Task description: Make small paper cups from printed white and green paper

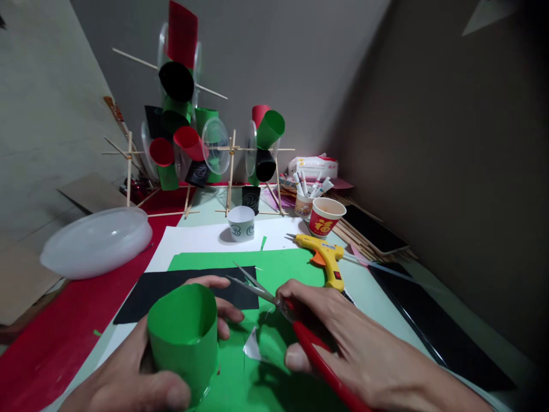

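Observation:
My left hand [128, 372] is wrapped round a green paper cup [184, 349], its open top facing up and toward me. In my right hand [343, 337] are red-handled scissors [309, 343], their blades slightly apart and pointing left, away from the cup. Under both hands lie green paper [287, 269] and a black paper strip [146, 292]. A small white scrap [252, 344] rests on the green sheet between my hands. Just beyond the right hand sits a yellow glue gun [328, 257] with its nozzle toward the left.
Stick frames carry red, green and black paper cups [270, 129] at the back. A white paper ring [241, 223], a red-and-white cup [326, 216] and a cup of markers [304, 203] stand mid-table. A translucent plastic lid [98, 240] lies left; a black phone [373, 229] lies right.

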A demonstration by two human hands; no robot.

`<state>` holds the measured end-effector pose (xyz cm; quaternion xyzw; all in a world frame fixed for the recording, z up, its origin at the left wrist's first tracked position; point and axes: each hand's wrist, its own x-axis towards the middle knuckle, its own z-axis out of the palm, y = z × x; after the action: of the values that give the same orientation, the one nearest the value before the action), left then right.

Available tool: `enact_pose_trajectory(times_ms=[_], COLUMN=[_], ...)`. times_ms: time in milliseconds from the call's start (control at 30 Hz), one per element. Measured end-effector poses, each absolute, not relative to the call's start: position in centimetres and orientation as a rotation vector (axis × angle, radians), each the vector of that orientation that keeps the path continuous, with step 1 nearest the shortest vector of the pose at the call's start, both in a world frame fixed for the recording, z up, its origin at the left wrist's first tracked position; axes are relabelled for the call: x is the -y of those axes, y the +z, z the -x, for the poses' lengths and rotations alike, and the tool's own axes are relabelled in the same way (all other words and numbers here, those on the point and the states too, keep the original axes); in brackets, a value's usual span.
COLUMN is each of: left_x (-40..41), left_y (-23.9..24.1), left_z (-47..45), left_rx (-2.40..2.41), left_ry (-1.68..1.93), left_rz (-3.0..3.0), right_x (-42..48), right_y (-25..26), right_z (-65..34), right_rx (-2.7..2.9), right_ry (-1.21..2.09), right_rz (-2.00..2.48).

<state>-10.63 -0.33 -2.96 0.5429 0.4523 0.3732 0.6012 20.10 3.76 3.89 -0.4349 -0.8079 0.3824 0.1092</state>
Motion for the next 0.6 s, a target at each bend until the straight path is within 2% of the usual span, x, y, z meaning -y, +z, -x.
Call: enact_pose_trajectory(times_ms=[267, 600], left_x=[1.4, 1.8], left_y=[-1.8, -2.9], left_z=[9.1, 8.7], left_rx=[-1.33, -1.432], left_ry=[0.818, 0.771], left_rz=[-1.527, -1.714], right_x=[-3.1, -2.8], right_y=[3.6, 3.3], right_z=[-20.1, -19.6], right_rx=[2.406, 2.516], right_ry=[1.201, 1.017], right_rz=[1.286, 1.22])
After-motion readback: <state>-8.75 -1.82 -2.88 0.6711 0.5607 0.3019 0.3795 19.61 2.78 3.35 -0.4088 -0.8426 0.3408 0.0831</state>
